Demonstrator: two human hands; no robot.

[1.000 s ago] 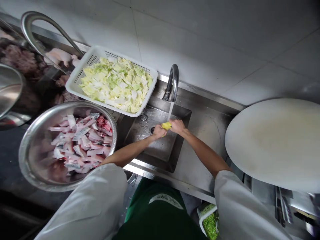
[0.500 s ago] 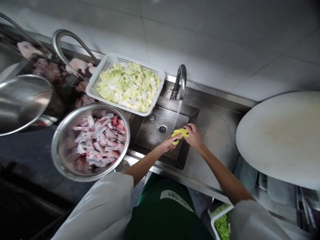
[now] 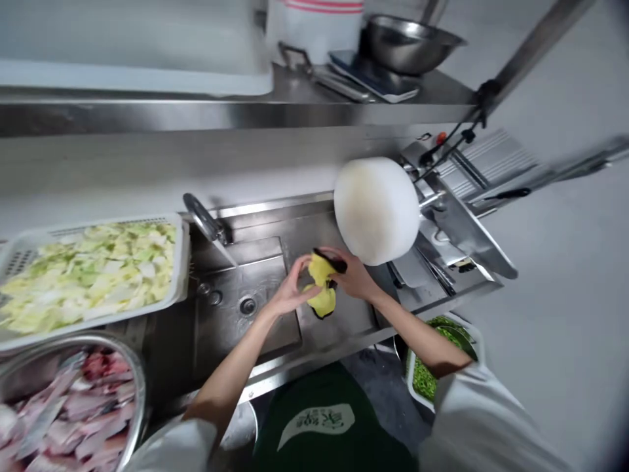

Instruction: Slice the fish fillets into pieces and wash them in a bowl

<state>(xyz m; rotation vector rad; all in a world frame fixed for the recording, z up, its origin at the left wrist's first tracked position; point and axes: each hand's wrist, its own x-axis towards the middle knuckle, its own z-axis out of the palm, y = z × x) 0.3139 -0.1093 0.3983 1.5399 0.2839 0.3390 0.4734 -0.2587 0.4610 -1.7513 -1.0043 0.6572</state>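
Both my hands hold a yellow cloth (image 3: 322, 288) with dark edges above the steel counter just right of the small sink (image 3: 236, 295). My left hand (image 3: 289, 294) has its fingers curled on the cloth's left side. My right hand (image 3: 351, 272) grips its upper right part. The tap (image 3: 206, 221) stands at the back of the sink, with water running from it.
A white basket of chopped cabbage (image 3: 88, 269) rests left of the sink. A steel bowl of cut raw fish (image 3: 69, 406) is at the lower left. A round white chopping board (image 3: 378, 206) lies right of my hands. A tub of chopped greens (image 3: 432, 367) sits below the counter. A shelf above carries a steel bowl (image 3: 407, 39).
My hands have drawn the yellow cloth out from under the running water and to the right of the sink. My head has turned right, so the basket and bowl have slid left.
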